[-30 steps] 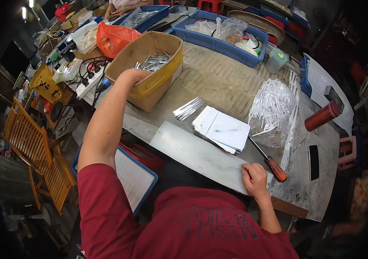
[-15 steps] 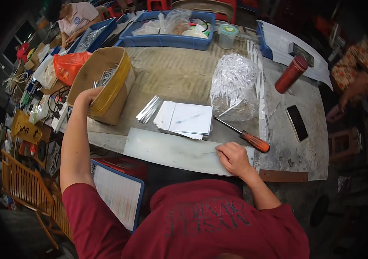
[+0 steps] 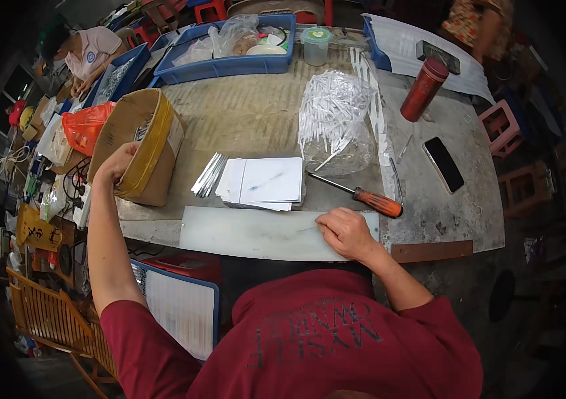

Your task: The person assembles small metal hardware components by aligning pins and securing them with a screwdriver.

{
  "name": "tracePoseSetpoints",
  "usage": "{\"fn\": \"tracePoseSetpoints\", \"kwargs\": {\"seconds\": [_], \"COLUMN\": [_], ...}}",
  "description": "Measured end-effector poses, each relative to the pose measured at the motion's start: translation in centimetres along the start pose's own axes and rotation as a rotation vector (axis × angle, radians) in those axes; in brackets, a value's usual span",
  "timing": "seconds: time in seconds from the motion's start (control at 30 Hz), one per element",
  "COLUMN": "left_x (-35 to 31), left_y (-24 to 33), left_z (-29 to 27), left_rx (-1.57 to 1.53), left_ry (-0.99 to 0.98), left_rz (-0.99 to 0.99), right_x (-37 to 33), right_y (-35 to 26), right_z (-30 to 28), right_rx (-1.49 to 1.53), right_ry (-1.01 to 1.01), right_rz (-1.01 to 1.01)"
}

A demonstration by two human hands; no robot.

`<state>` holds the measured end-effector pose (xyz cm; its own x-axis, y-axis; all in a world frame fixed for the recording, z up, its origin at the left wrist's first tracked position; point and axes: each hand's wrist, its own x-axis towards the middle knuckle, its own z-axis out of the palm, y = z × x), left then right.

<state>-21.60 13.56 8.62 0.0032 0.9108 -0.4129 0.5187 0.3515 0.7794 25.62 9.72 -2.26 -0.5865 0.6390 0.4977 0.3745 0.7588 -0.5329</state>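
Currently, at the left, the left hand (image 3: 120, 163) dips over the near rim of a cardboard box (image 3: 158, 186); fingers hidden, grip cannot be told. Box stands at the left of the worktable (image 3: 249, 113), presumably for an easy reach. To its right, a fanned bundle of silver strips (image 3: 210, 175) lies just beside a stack of white cards (image 3: 269, 181), probably grouped for access. Pale flat board (image 3: 249, 233) runs along the near edge; right hand (image 3: 346, 233) rests on its right part, fingers curled in, perhaps steadying it; whether anything is pinched, not discernible. Appearance: box brown, yellow-banded, silvery metal pieces (image 3: 142, 130) partly visible inside; strips thin, straight, shiny; board smooth, faintly marked.
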Motion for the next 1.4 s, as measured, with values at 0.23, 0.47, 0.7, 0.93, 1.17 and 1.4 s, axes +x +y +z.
{"fn": "tracePoseSetpoints", "kwargs": {"seconds": [0.23,0.47,0.7,0.93,1.17,1.4], "left_x": [-1.6,-6.1,-4.8,-3.9,-4.3,-4.8], "left_y": [1.1,9.5,8.5,7.3,6.3,5.4], "left_z": [-0.8,10.7,23.8,27.9,28.2,28.9], "left_rx": [-0.279,-0.281,-0.782,-0.977,-0.859,-0.842], "left_ry": [0.707,0.611,-0.007,-0.023,-0.034,0.031], "left_rz": [0.420,0.636,0.460,0.376,0.395,0.443], "right_x": [0.1,0.8,2.9,2.3,2.0,4.2], "right_y": [-0.2,-0.9,-3.6,-3.5,-3.2,-1.4], "right_z": [-0.1,-0.8,0.3,0.5,-0.7,-1.9], "right_rx": [0.018,0.141,0.684,1.098,0.978,0.522], "right_ry": [-0.004,-0.008,-0.080,-0.186,-0.160,-0.164], "right_rz": [0.002,0.115,0.446,0.658,0.600,0.340]}}
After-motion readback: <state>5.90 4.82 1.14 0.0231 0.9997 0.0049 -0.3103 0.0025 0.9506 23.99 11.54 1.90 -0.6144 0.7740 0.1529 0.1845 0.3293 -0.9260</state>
